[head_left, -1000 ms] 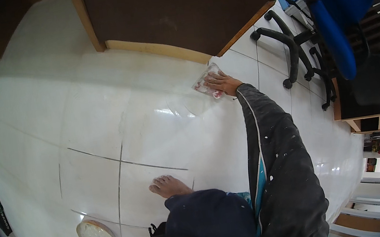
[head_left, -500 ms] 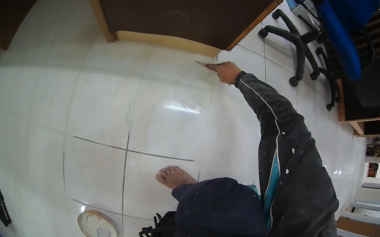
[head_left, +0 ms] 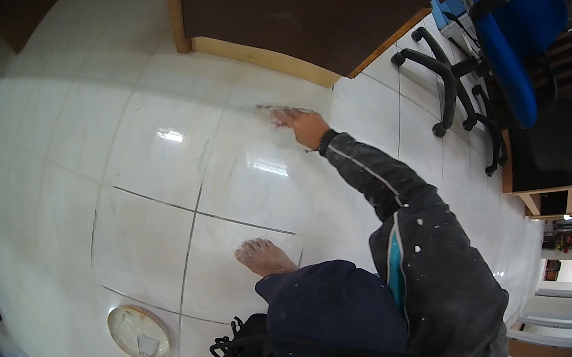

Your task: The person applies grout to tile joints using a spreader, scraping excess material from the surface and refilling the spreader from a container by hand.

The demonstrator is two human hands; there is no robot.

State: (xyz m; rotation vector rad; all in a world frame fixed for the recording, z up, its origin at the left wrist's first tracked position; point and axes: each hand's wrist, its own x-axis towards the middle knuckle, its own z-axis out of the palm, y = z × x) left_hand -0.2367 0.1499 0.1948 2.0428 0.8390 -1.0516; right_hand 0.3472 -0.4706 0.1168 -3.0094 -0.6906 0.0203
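Observation:
My right hand [head_left: 306,128] is closed round a thin, flat scraper [head_left: 284,109], whose tip points left, low over the white tiled floor [head_left: 143,136]. Whether the blade touches the tiles is hard to tell. Pale smears mark the fingers. Down at the left stands a round, shallow tan dish [head_left: 113,330] with whitish paste inside. A putty knife [head_left: 147,346] leans in it, its handle over the near rim. My left hand does not show; a bit of skin at the lower edge looks like toes.
A dark brown cabinet [head_left: 307,13] with pale wood trim stands just beyond my right hand. Right of it is a blue office chair [head_left: 500,49] on a black wheeled base. My bare foot [head_left: 265,257] rests on the tiles beside dark joint lines [head_left: 195,212].
My right hand has swept left with the scraper, whose blade now lies flatter and points more directly left. The view has shifted slightly. Dish and putty knife keep their place on the floor.

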